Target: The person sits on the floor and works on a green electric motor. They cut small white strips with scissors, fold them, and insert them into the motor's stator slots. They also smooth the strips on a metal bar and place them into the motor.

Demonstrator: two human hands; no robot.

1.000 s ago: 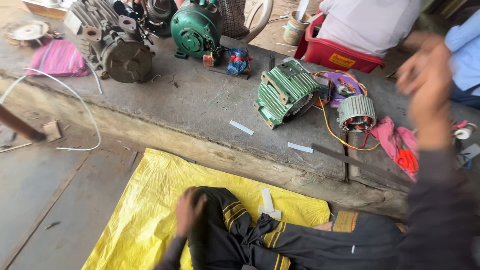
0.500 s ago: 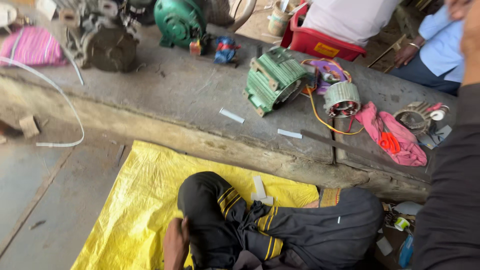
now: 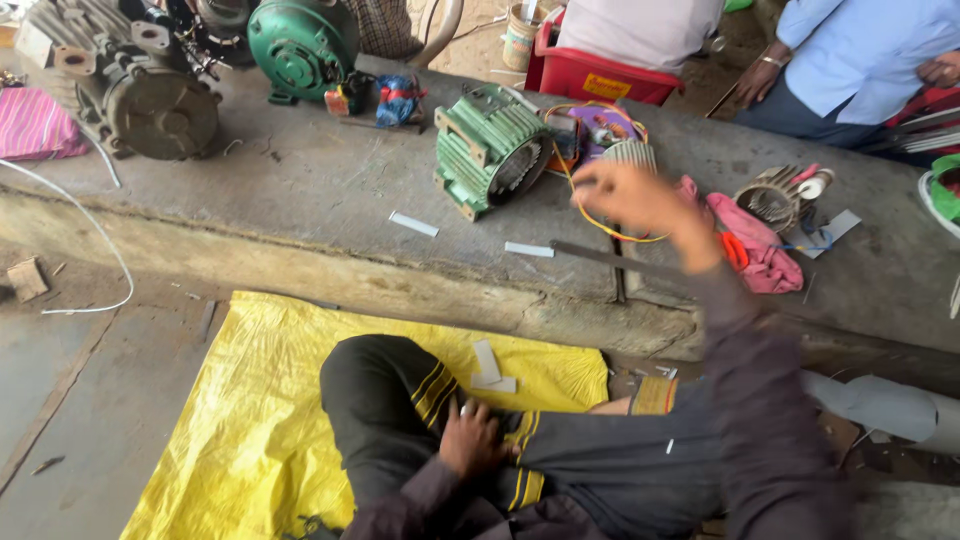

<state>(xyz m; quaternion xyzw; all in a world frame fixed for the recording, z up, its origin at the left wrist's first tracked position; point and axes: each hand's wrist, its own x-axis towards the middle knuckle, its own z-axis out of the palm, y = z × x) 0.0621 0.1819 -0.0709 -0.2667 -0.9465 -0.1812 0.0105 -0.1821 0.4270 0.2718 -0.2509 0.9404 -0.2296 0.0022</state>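
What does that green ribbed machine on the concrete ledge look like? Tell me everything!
The green motor housing is a chunky metal shell with ribs running along its body and pale, worn edges. It lies on its side on the grey concrete ledge, its open round end facing right, with windings dimly showing inside. Yellow wire loops beside that end. The right hand hangs blurred close by, not touching it.

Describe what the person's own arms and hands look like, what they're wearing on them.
Both hands are bare, with no gloves, rings or watch visible. The right hand comes out of a long, dark purplish-grey sleeve that ends at the wrist; it is blurred, so finer detail cannot be told. The left hand shows a matching dark cuff at the wrist.
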